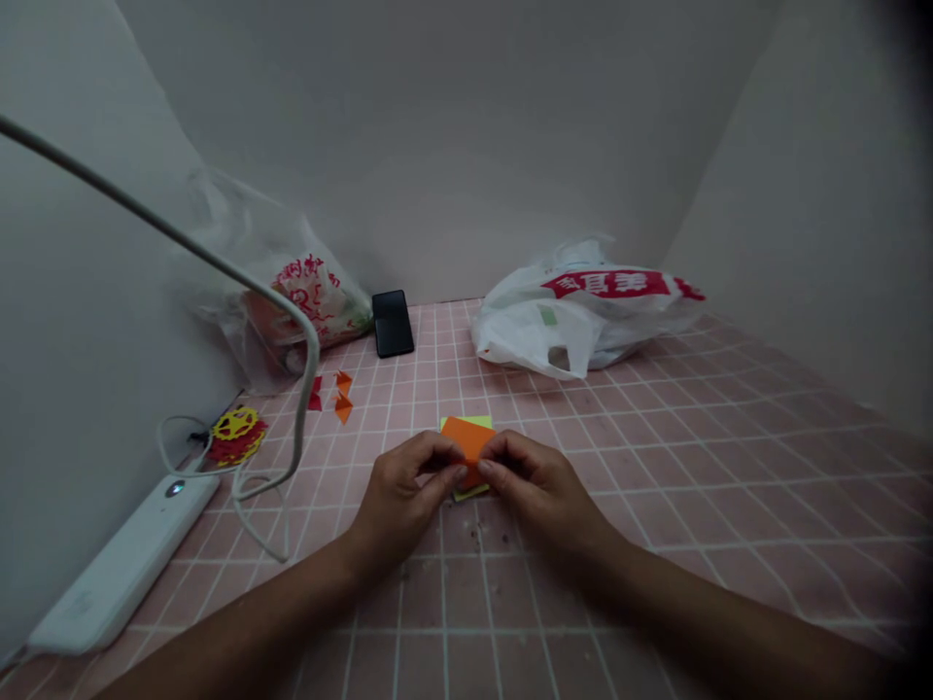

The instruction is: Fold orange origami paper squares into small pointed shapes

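Note:
An orange paper square (467,437) is pinched between the thumbs and forefingers of both hands near the middle of the surface. My left hand (408,481) is closed on its left edge, and my right hand (535,481) grips the right edge. Under the orange sheet lies yellow-green paper (475,421), partly hidden by the sheet and my fingers. Small folded orange paper pieces (342,406) sit beyond my left hand, beside a red piece (315,394).
A white power strip (123,564) runs along the left wall, with a looping cable (302,418) above it. Red and yellow cut-outs (237,433) lie near it. At the back are a black phone (393,324), a clear printed bag (292,292) and a white plastic bag (575,321).

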`<state>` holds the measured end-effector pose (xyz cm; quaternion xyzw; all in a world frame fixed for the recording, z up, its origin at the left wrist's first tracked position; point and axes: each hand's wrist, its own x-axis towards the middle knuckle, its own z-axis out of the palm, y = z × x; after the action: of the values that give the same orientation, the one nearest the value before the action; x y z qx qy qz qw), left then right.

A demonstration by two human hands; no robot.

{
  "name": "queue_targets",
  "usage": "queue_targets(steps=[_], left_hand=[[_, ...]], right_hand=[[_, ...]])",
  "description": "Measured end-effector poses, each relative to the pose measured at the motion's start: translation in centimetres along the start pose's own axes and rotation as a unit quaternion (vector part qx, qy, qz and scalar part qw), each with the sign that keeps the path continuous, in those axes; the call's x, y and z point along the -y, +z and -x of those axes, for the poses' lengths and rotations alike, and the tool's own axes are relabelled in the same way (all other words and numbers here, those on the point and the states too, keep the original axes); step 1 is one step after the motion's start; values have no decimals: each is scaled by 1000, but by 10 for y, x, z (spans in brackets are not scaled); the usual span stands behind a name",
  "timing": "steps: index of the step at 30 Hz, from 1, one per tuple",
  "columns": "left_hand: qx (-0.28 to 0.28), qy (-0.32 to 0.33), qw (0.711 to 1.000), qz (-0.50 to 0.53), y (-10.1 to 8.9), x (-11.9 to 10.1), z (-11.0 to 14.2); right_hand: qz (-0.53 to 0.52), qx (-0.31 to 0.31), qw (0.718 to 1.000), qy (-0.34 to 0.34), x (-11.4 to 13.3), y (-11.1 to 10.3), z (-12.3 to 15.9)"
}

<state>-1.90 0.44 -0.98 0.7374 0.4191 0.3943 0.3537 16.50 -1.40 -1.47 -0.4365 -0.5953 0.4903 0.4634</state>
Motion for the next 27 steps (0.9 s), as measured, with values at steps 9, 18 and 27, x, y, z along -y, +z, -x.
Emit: queue_targets(steps=[9,18,27], left_hand=[[8,11,999,-51,-2,-1,-2],[33,11,994,-108,-7,-5,-6],[-2,13,997,-76,-11,-5,-6]], right_hand=[[25,3,1000,-7,-4,0,-1],[53,-2,998,-15,2,0,1],[59,-35,998,-17,-5,-4,-2]])
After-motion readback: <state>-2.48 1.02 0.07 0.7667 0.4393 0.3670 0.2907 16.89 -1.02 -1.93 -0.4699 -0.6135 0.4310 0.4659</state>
